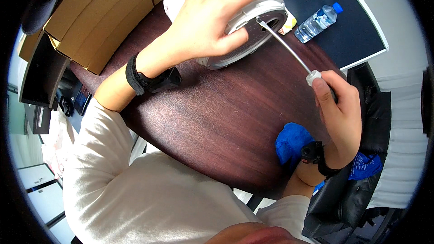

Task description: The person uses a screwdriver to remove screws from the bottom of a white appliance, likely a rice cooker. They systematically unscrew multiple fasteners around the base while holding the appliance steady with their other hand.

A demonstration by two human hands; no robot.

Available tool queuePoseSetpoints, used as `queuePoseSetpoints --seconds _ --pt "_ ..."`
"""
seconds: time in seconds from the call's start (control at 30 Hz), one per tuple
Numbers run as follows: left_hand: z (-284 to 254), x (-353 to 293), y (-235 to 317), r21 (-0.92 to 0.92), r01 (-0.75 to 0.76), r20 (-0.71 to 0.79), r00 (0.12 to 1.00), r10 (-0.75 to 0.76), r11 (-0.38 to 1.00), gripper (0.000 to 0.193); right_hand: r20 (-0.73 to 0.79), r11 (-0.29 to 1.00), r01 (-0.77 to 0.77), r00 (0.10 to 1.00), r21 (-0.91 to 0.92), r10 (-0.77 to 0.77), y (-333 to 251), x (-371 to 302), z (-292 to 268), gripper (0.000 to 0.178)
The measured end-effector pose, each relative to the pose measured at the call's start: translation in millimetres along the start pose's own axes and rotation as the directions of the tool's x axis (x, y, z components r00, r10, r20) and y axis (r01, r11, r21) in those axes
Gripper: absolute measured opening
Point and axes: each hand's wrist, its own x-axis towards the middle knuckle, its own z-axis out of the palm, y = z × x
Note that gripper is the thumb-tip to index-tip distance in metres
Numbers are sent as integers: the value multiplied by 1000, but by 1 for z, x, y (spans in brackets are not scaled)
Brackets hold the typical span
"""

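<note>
A white rounded appliance (177, 1) lies tipped on its side at the far middle of the table, its grey underside (253, 40) facing me. Across its top rests my left hand (212, 16), fingers spread flat and thumb stretched out by the base's rim. My right hand (337, 101) is closed around the pale handle of a screwdriver (291, 49). The screwdriver's long metal shaft slants up to the left. Its tip meets the underside near a dark oval opening; whether it sits in a screw is too small to tell.
Brown cardboard boxes (101, 16) stand at the left. A water bottle with a blue cap (316, 22) lies to the right of the appliance, by a dark white-edged panel (357, 31). A blue cloth (291, 142) is on the dark wood table (212, 122), beside my right wrist.
</note>
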Motion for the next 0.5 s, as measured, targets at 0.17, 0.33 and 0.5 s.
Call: queuePoseSetpoints --seconds 0.17,0.33,0.5 --pt "-1 -4 2 11 23 0 1000 -23 1000 70 -178 934 232 941 -272 -286 -2 -2 13 20" --pt "-1 -4 3 10 29 -3 1000 -29 1000 70 -99 963 186 973 -196 -209 0 -3 11 21" --pt "0 -2 1 -1 4 -12 1000 -4 1000 70 72 996 29 997 80 -35 14 11 -4 28"
